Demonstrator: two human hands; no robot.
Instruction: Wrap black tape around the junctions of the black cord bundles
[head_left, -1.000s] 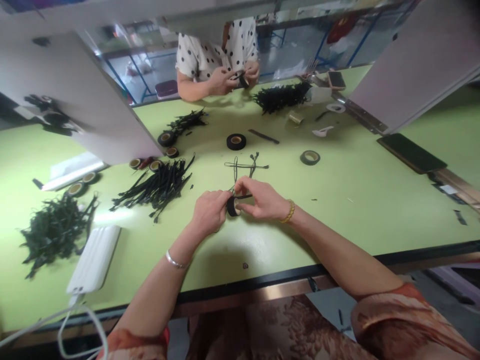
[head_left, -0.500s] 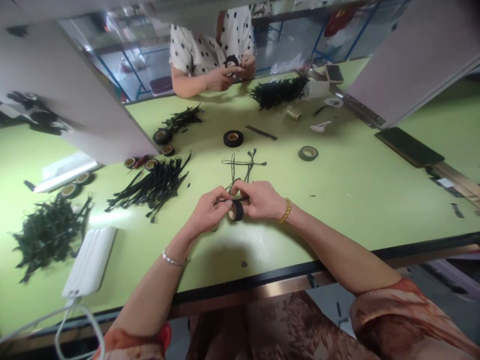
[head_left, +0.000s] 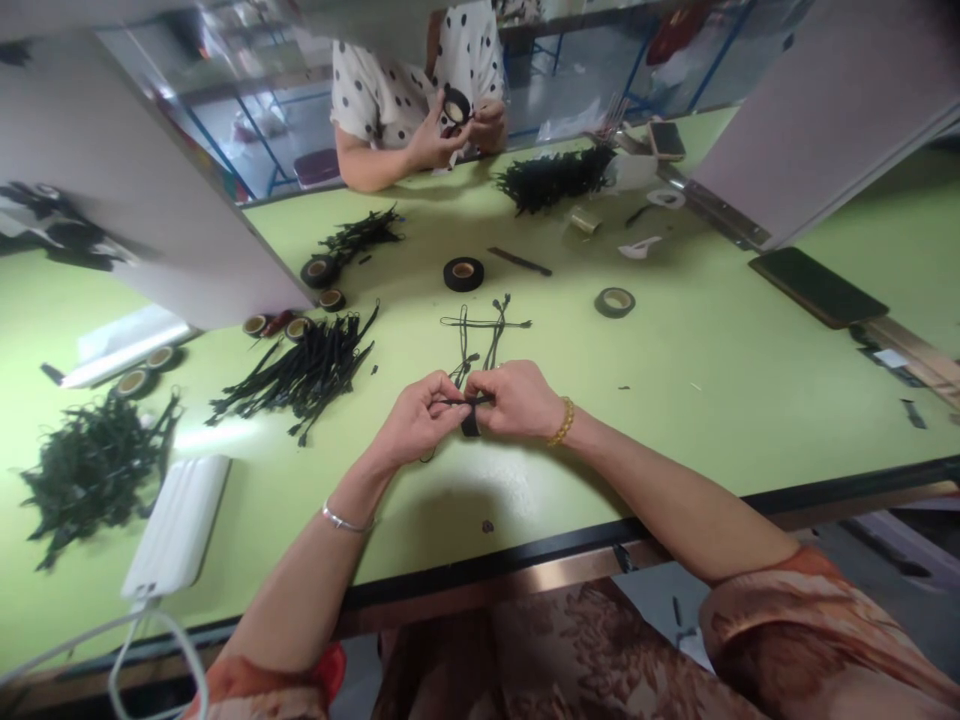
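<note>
My left hand [head_left: 420,418] is closed, thumb and fingertips pinching a thin black cable [head_left: 452,402]. Beside it my right hand [head_left: 517,400] is closed too, its bent fingers on the same cable. Just under the fingertips, between the hands, shows a piece of black tape [head_left: 470,422], probably from the tape roll, which my right fingers mostly hide. Beyond my hands several thin looped black cables [head_left: 487,323] lie crossed on the green table [head_left: 600,450]. A black tape roll [head_left: 463,273] rests flat past them.
Left lie piles of black cables [head_left: 296,372], more tape rolls [head_left: 135,382] and a white power strip [head_left: 180,525]. Another tape roll [head_left: 615,302] and a dark phone-like slab [head_left: 817,287] are at right. Across the table, a person in a dotted shirt [head_left: 420,85] holds a tape roll [head_left: 455,105].
The roll between my hands has turned, so its round face no longer shows. My hands stay nearly in place. The person opposite has raised and tilted their roll.
</note>
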